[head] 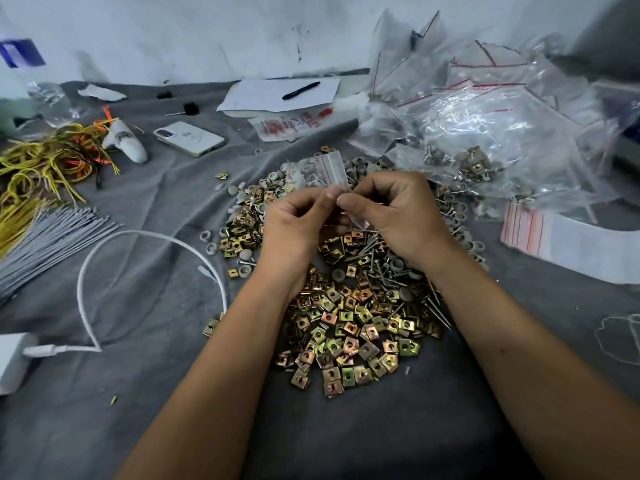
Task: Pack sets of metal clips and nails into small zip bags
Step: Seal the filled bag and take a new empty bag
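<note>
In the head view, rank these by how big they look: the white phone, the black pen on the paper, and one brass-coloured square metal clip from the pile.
1. White phone, the largest.
2. Black pen, lying on the white paper sheet; it is farther off, so this rank is unsure.
3. Brass-coloured square metal clip, plainly the smallest though nearest.

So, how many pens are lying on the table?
1. The pen lies on the white paper at the far side of the table, near the wall. Others may be hidden under the bags.
</note>
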### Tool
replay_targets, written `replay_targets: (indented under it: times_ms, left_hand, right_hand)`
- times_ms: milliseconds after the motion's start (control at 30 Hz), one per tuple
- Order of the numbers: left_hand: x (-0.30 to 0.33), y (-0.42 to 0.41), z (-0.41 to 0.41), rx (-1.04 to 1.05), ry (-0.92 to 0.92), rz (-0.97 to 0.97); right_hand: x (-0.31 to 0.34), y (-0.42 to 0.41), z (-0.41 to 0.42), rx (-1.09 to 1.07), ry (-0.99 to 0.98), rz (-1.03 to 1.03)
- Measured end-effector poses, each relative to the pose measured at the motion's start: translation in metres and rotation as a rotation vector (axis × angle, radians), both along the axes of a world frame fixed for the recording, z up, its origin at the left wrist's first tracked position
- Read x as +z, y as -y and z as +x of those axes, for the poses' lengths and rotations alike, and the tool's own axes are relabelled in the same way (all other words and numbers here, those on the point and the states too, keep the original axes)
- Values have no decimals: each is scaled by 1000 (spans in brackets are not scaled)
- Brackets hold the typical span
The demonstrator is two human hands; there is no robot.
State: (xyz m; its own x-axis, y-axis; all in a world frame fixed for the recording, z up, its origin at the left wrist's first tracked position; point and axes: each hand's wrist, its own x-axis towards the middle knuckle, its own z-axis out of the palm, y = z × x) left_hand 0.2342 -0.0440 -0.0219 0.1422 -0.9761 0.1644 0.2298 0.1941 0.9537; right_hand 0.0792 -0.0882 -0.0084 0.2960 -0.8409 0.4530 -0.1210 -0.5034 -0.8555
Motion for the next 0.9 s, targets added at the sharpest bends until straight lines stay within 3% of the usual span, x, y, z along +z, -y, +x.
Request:
replay_targets:
  times_ms: [167,400,567,900]
  left_hand:
    - [-1,2,4,-7,-48,28]
    - [1,0,3,72,-4,20]
    - [0,0,1,92,91,1]
    - [0,3,6,41,9,24]
  right_hand:
    - [-1,3,-3,17,27,68]
    - [-3,1,0,15,-231,9]
    - [-2,-2,0,-2,-249,-70]
    - [0,0,-1,51,-134,50]
